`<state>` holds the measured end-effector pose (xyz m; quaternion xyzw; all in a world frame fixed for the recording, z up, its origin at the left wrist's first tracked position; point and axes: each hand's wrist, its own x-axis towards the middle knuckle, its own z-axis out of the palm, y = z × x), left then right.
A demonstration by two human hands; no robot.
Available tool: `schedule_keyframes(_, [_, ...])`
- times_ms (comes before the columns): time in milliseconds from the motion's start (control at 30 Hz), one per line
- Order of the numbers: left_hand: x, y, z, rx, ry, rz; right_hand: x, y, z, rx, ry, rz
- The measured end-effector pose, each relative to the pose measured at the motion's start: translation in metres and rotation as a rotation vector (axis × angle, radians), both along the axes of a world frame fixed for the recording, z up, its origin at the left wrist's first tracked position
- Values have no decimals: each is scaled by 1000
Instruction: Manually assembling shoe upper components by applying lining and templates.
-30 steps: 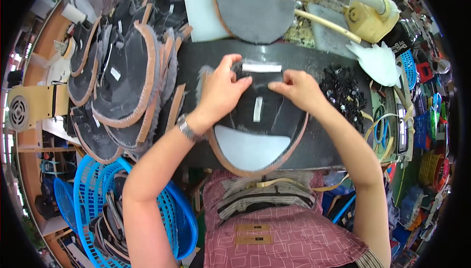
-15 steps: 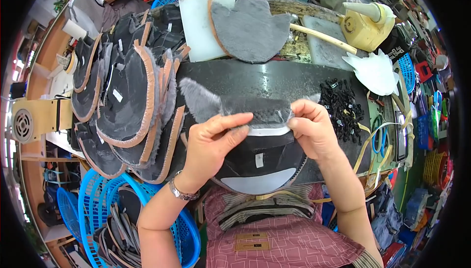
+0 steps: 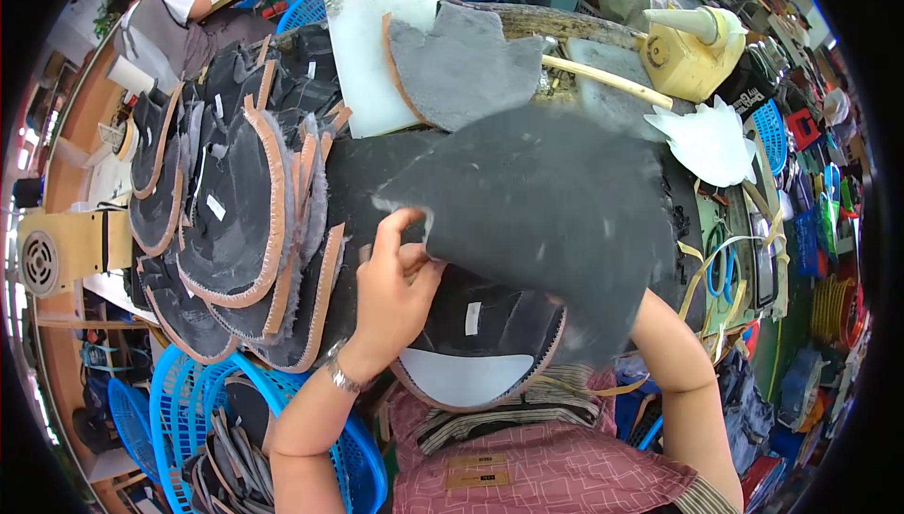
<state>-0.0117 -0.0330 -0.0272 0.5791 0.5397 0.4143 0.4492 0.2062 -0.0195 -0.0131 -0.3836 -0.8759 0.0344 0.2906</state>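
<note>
A large black-backed fur panel [image 3: 537,194] is raised over the work surface, blurred by motion, its dark backing facing up. My left hand [image 3: 391,293] pinches its notched left edge between thumb and curled fingers. The panel covers my right hand; only the right forearm [image 3: 673,345] shows beside its lower right edge. Beneath lies a rounded black piece [image 3: 471,377] with a pale crescent, a small white label and a stitched rim, close against my apron.
Stacked black panels with tan stitched edging [image 3: 235,203] lie left, above a blue basket [image 3: 174,401] of cut pieces. A grey fur piece [image 3: 466,67] and white board [image 3: 358,90] lie behind. A wooden handle [image 3: 607,79], yellow container [image 3: 687,57] and blue scissors [image 3: 723,269] are right.
The fur panel has been lifted and swung over, so its black backing shows instead of the furry edge. My right hand has gone behind it; my left has moved slightly left.
</note>
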Motion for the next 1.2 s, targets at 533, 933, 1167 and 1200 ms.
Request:
schedule_keyframes(533, [3, 44, -44, 589, 541, -387, 5, 24, -59, 325, -143, 259])
schedule_keyframes(933, [4, 47, -49, 1086, 914, -421, 3, 25, -69, 83, -108, 104])
schedule_keyframes(1167, [1, 59, -57, 976, 909, -619, 4, 29, -68, 27, -153, 43])
schedule_keyframes(1200, [2, 60, -57, 977, 907, -620, 4, 28, -69, 27, -155, 41])
